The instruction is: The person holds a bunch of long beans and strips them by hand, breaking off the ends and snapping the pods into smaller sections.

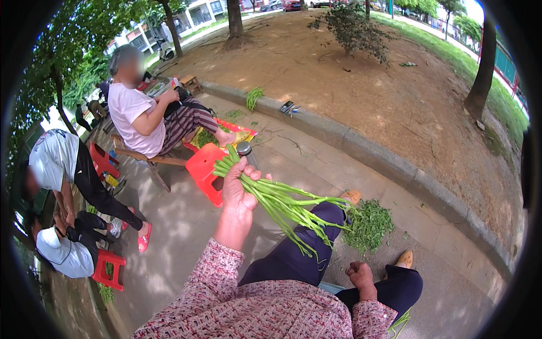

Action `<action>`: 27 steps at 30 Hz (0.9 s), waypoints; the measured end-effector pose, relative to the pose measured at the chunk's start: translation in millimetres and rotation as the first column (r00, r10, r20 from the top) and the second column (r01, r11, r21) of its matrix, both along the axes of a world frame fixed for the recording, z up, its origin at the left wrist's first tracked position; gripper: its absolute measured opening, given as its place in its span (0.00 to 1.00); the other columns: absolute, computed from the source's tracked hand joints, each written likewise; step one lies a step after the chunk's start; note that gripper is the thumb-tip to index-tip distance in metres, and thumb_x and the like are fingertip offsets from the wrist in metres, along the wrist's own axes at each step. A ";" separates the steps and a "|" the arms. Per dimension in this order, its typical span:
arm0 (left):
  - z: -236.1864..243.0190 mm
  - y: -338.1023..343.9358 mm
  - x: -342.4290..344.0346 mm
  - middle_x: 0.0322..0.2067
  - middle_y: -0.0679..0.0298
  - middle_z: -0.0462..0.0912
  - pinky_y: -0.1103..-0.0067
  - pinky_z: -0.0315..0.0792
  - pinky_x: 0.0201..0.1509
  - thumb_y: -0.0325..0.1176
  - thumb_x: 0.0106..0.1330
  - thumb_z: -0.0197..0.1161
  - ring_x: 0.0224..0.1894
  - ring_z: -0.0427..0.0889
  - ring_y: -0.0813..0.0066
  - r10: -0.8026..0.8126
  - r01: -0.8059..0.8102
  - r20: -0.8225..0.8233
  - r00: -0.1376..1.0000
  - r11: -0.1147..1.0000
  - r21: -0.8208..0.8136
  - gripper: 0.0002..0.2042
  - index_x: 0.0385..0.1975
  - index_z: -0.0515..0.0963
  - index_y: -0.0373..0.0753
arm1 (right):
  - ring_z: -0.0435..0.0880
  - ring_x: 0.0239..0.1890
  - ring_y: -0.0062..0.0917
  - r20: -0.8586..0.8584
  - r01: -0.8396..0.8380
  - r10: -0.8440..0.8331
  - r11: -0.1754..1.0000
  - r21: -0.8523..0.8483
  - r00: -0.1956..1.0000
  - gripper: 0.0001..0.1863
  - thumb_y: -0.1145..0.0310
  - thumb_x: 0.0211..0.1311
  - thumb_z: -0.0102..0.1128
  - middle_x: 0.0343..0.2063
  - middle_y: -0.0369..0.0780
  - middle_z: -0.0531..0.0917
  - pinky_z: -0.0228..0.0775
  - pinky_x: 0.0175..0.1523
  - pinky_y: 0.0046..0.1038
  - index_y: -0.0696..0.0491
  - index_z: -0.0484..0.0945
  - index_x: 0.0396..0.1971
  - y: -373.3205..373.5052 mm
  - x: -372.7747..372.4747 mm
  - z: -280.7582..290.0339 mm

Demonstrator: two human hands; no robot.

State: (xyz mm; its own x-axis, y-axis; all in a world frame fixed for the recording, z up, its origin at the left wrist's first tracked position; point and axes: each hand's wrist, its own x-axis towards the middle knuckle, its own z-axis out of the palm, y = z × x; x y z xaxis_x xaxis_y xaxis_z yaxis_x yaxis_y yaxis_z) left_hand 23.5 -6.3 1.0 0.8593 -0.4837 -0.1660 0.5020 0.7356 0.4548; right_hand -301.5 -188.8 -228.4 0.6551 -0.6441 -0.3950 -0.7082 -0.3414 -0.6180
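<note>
A bunch of long green vegetable stems is gripped in my left hand, raised in front of me. The thick ends poke out past my thumb side, and the thin ends trail right over my dark-trousered knee. My right hand is curled closed above my right thigh; whether anything small is between its fingers is hidden. Beyond my feet, a heap of torn green leaves lies on the pavement. More stems show by my right leg at the lower edge.
Ahead of my left hand stand a red plastic stool and a jar with a dark lid. A seated person and two others are on the left, near more red stools. A stone kerb borders bare earth.
</note>
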 end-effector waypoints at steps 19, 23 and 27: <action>-33.8 75.9 86.6 0.16 0.68 0.68 0.64 0.72 0.35 0.31 0.57 0.62 0.18 0.70 0.73 0.393 -0.383 -0.022 0.919 0.906 0.179 0.09 0.20 0.68 0.42 | 0.81 0.37 0.40 0.076 -0.050 0.053 0.998 -0.046 0.996 0.14 0.65 0.46 0.65 0.30 0.47 0.82 0.71 0.42 0.36 0.56 0.80 0.33 -0.3 -8.2 -15.7; -32.4 51.4 69.7 0.16 0.69 0.68 0.64 0.71 0.39 0.32 0.58 0.62 0.19 0.70 0.74 0.222 -0.227 0.059 0.973 0.968 0.102 0.09 0.22 0.68 0.43 | 0.82 0.38 0.39 0.063 -0.022 0.025 0.999 -0.040 0.998 0.17 0.64 0.47 0.65 0.32 0.46 0.83 0.72 0.44 0.35 0.56 0.80 0.37 0.3 -7.3 -9.3; -26.6 25.0 45.6 0.18 0.70 0.68 0.64 0.75 0.39 0.32 0.57 0.62 0.23 0.71 0.75 0.096 -0.111 0.207 0.974 0.992 0.062 0.08 0.21 0.69 0.42 | 0.83 0.38 0.38 0.081 0.010 -0.008 1.000 -0.030 0.997 0.20 0.68 0.48 0.64 0.34 0.50 0.83 0.73 0.45 0.33 0.62 0.78 0.41 2.7 -6.1 -1.4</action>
State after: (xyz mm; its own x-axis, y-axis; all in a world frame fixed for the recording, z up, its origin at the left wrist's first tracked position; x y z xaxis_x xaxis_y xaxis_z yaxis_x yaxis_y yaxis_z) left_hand 69.1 18.7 -25.5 0.9235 -0.3833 -0.0139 0.3160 0.7398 0.5940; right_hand -307.7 -186.2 -229.9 0.6780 -0.6610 -0.3216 -0.6597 -0.3543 -0.6628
